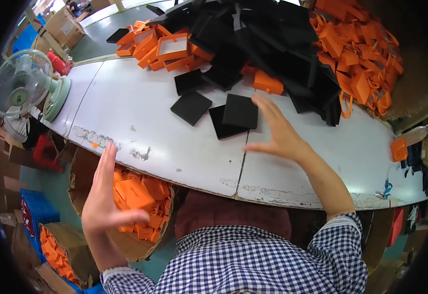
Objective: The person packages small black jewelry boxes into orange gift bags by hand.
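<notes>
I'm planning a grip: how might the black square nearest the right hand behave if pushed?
The black square looks stiff, judging by its straight edges. Lying flat, it seems unlikely to roll. Overlapping another black piece, it may drag that along.

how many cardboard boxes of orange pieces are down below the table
2: one box by the near edge of the table, partly behind the left hand, and another box farther left. More could be hidden under the table.

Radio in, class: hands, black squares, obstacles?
Left hand open, empty. Right hand open beside overlapping black squares, contact unclear. Black heap crowds the table beyond.
</notes>
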Motion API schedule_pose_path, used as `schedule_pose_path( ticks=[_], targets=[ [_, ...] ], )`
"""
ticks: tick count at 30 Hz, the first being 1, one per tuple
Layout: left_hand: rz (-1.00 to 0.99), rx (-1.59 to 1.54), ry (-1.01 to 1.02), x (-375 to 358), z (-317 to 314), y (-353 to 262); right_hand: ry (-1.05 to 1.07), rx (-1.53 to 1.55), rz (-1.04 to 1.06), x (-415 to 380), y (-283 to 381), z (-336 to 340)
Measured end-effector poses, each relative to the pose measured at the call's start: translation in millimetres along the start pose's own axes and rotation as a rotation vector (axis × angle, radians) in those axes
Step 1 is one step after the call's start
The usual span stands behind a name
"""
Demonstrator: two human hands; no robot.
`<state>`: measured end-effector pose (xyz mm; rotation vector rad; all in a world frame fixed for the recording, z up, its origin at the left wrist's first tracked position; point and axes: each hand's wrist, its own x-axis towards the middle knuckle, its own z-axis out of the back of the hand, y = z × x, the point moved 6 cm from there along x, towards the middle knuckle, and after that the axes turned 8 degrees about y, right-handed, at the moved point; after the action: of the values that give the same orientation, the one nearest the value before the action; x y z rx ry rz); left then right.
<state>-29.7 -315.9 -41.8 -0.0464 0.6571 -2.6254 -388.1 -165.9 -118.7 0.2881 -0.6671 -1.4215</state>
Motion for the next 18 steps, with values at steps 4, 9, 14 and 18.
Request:
schedule_pose_path(
  ticks=[4, 9, 14, 18],
  targets=[
    [0.032, 0.047, -0.149, 103.1, -6.8, 21.4, 0.046, -0.177, -0.135, 34.1, -36.9, -16.5],
    [0.117, 0.122, -0.353, 267.6, -14.1, 63.8, -0.033, -0.311, -0.091, 21.4, -45.2, 3.3],
    [0.094, 0.213, -0.405, 346.3, -5.0, 104.3, -0.348, -0.32, -0.044, -28.4, -13.5, 49.8],
    [-0.245, 0.2, -0.715, 290.2, 19.1, 61.2, -0.293, 0.106, -0.596, -92.9, -46.2, 51.5]
  ],
)
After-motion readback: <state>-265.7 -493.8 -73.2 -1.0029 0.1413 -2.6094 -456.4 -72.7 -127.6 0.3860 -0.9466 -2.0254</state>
